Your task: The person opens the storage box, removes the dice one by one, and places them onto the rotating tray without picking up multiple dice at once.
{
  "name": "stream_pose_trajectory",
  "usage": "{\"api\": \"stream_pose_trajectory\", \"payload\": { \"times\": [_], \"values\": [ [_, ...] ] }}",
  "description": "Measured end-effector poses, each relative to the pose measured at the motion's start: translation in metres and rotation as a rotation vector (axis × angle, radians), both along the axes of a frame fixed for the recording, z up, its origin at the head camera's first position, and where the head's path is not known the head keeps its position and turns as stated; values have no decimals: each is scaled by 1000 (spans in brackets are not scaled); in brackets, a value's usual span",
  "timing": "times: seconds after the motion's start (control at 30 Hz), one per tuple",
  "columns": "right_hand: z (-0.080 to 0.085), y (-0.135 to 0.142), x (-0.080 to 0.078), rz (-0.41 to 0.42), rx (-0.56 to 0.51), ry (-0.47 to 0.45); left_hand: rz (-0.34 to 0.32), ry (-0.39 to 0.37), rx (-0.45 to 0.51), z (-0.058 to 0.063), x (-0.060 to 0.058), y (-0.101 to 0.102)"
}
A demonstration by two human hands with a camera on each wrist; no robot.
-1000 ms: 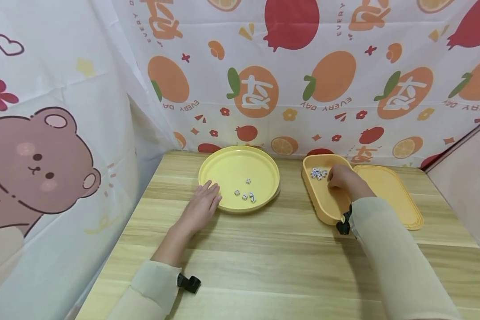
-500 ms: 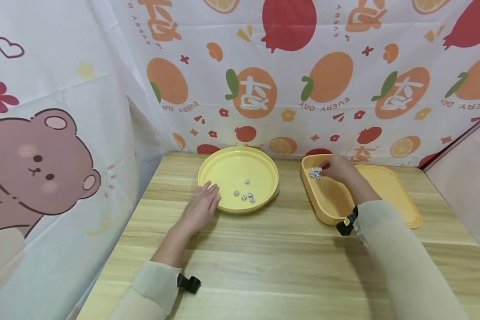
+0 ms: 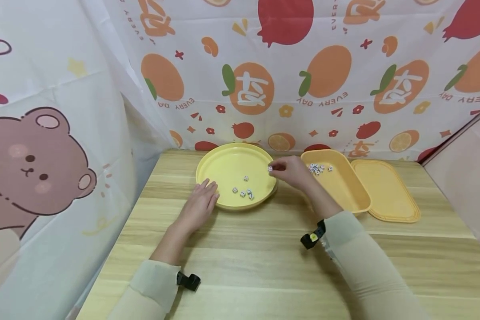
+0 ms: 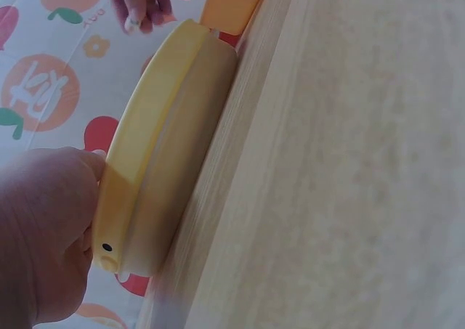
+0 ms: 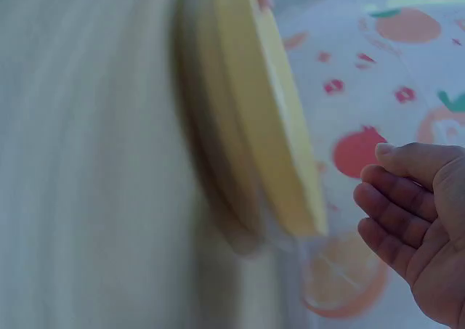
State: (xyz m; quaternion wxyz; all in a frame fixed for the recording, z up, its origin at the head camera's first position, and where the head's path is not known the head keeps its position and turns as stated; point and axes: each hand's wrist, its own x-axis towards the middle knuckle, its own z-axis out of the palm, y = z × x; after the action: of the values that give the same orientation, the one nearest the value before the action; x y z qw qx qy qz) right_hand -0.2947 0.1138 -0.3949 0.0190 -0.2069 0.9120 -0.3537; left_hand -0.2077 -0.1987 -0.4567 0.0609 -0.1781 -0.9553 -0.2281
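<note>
A round yellow tray [image 3: 228, 164] stands on the table with several white dice [image 3: 242, 194] on its floor. My left hand [image 3: 198, 204] rests on the tray's left rim, fingers extended over the edge. Above the right rim, my right hand [image 3: 294, 171] pinches one white die [image 3: 270, 169] between thumb and fingertips. The left wrist view also shows this die [image 4: 132, 24] in the fingers, higher than the tray's side [image 4: 156, 133]. In the right wrist view the right hand [image 5: 421, 220] has its lower fingers loosely bent; the die is hardly visible there.
An orange-yellow box [image 3: 364, 202] stands right of the tray, partly behind the right forearm, with several dice [image 3: 316, 169] at its far end. Its flat lid [image 3: 392, 191] lies to its right. A fruit-print cloth [image 3: 288, 89] hangs behind the wooden table [image 3: 240, 258].
My right hand has picked a die out of the box and carried it left to the tray's right rim. My left hand has stayed on the tray's left rim.
</note>
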Motion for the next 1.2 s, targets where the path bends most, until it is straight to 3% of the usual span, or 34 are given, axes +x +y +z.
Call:
{"api": "stream_pose_trajectory", "payload": {
  "times": [0.3, 0.57, 0.93, 1.03, 1.2],
  "values": [
    [-41, -49, 12, 51, -3, -28, 2, 2, -5, 0, 0, 0],
    [-55, -61, 16, 43, 55, 12, 2, -1, -7, -1, 2, 1],
    [-48, -56, 20, 53, 92, 4, 10, -13, -8, 2, 2, 0],
    [-39, -48, 21, 59, 99, -4, 9, -8, -7, 1, 3, 0],
    [-17, -25, 15, 46, 98, 57, 7, 6, -5, 3, 3, 0]
  ]
}}
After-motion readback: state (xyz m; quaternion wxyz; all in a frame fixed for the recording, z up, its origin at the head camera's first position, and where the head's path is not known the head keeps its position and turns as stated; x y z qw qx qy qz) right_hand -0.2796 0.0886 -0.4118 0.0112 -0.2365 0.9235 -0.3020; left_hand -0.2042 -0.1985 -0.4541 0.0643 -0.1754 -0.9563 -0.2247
